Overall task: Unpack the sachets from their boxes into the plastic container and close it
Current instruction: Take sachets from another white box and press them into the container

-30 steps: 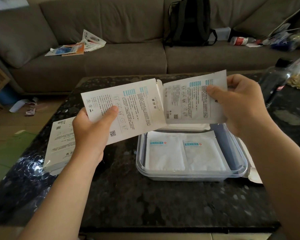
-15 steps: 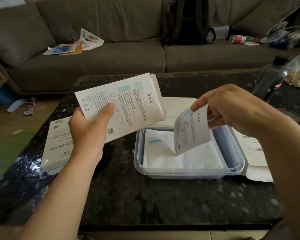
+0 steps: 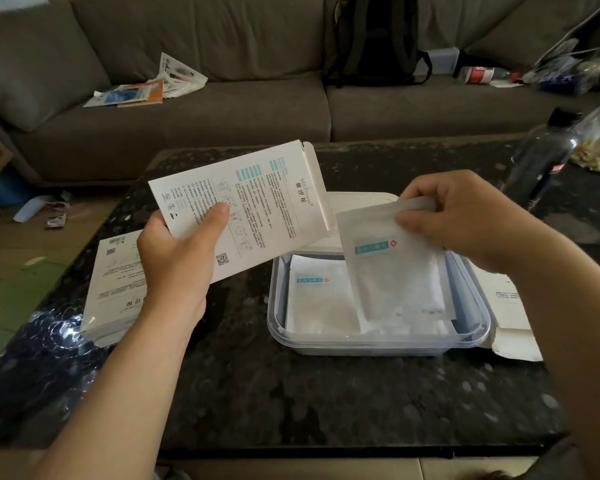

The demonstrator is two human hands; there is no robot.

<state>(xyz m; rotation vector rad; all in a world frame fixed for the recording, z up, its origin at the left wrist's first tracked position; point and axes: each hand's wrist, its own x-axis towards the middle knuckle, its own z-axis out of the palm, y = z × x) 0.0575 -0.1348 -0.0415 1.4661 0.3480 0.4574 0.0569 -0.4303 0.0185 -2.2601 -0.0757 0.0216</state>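
Sachet in hand (image 3: 395, 261): held by its top edge, label side up, tilted down over the right half of the plastic container; whether its lower end touches the sachets below cannot be told.
Right hand (image 3: 465, 220): fingers (image 3: 413, 225) are pressed together with the thumb in a pinch on the sachet's upper right corner.
Left hand (image 3: 177, 261): closed on the lower left corner of the open box, with the thumb laid flat on the printed face.
Open box (image 3: 253, 209): white and flat, held tilted above the surface, its open flap end pointed toward the container.
Plastic container (image 3: 378, 342): clear, rectangular, uncovered, set on the dark surface (image 3: 291, 393); a white lid (image 3: 357, 216) is seen just behind it.
Sachets inside (image 3: 321, 299): white packets are laid flat across the bottom, one teal label showing at the left.
Second box (image 3: 115, 289): laid flat on the surface, left of the left wrist.
Flattened box (image 3: 510, 320): laid just beside the container's right wall.
Bottle (image 3: 544, 157): dark, placed at the far right of the surface.
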